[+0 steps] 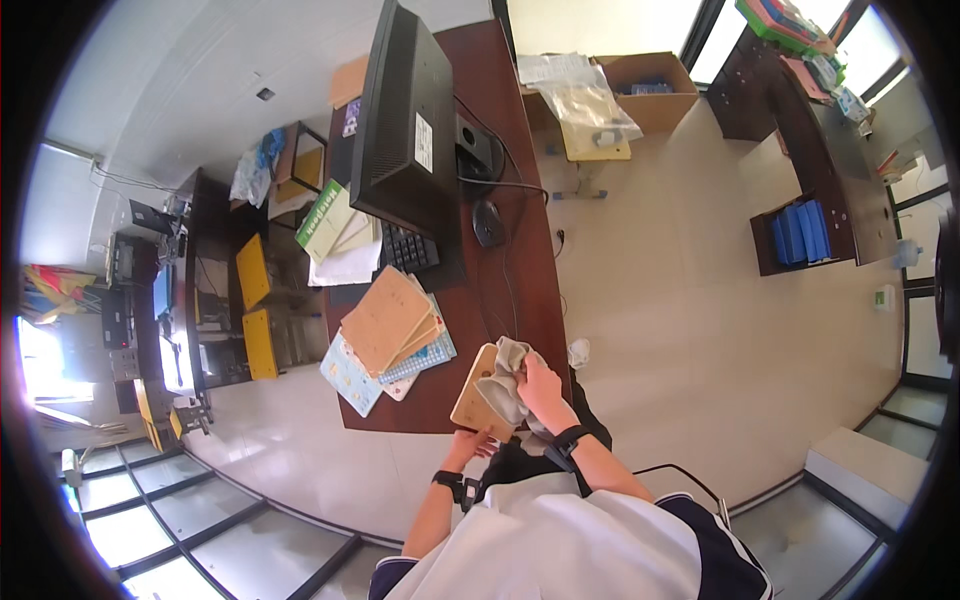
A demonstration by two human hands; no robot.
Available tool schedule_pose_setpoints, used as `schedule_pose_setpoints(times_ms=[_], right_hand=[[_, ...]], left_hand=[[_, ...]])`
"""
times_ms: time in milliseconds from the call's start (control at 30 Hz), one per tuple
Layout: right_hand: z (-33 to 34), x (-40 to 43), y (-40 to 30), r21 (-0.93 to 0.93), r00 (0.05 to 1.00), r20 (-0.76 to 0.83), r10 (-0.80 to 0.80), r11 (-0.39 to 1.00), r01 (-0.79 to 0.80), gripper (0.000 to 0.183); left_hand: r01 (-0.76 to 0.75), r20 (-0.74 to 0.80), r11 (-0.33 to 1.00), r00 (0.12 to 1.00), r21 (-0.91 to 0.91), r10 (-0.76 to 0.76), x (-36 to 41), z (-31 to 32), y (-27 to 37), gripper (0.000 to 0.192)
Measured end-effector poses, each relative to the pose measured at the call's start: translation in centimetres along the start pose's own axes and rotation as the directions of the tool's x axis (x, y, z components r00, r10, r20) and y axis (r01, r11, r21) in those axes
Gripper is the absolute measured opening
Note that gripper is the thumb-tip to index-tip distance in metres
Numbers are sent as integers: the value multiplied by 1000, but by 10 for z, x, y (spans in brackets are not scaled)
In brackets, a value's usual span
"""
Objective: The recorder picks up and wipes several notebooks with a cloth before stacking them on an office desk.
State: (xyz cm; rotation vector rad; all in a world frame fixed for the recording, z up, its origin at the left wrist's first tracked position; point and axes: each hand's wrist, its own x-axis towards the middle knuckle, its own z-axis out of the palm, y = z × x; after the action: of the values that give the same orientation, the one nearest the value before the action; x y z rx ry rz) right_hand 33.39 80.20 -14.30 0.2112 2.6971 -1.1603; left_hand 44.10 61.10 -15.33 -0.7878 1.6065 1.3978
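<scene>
At the near corner of the dark wooden desk [536, 300], my left hand [474, 444] grips the lower end of a tan notebook [472, 397] with rounded corners. A crumpled grey cloth [501, 391] is bunched in my right hand [541, 384] and lies over the right part of the notebook. The cloth hides part of its cover. Left of these, a stack of brown-covered notebooks [386, 319] rests on light blue patterned booklets [351, 379].
Farther along the desk stand a black monitor [409, 127], a keyboard [409, 247] and a mouse [488, 223]. A green-covered notebook [322, 221] lies on papers beside the keyboard. Beyond the desk are a cardboard box [660, 109] and a cabinet with blue folders [801, 232].
</scene>
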Motion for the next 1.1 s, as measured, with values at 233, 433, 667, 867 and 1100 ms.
schedule_pose_setpoints(times_ms=[233, 433, 667, 867, 1100], right_hand=[[22, -36, -20, -89, 985, -19, -170, 982, 168, 19], [68, -95, -28, -72, 951, 4, -309, 949, 308, 14], [65, -105, -17, -119, 946, 107, -306, 941, 318, 19], [45, -52, -1, -82, 964, -119, -238, 970, 229, 24], [-6, 38, -7, -86, 985, -51, -167, 983, 162, 21]], left_hand=[[-34, 25, 968, 999, -248, 42, 7, 7, -20, 31], [-235, -143, 972, 962, -1, 232, 12, 12, -18, 22], [-198, -1, 980, 980, 6, 198, 4, 12, -24, 30], [-97, 10, 995, 995, -33, 97, 7, 7, -23, 19], [-113, 54, 990, 991, -90, 118, -16, -5, -6, 26]])
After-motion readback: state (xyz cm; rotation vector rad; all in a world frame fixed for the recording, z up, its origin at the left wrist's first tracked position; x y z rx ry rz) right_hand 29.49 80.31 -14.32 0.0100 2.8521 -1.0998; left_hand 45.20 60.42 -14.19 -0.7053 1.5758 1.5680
